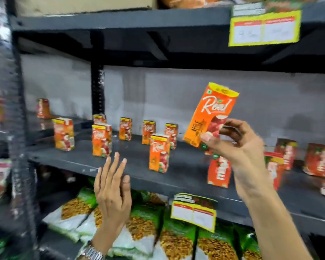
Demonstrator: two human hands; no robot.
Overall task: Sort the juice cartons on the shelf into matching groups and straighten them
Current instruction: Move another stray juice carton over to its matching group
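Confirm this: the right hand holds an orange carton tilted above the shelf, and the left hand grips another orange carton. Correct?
Not quite. In the head view the left hand is open and grips nothing. The right hand does hold the orange carton tilted above the shelf.

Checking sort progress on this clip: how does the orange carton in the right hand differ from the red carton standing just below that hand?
The held orange carton is lifted off the shelf and tilted to the right; the red carton stands upright on it. The orange one is pinched by the right hand; nothing grips the red one. Their colours differ: orange with a yellow top band against mostly red. Both are the same slim box shape.
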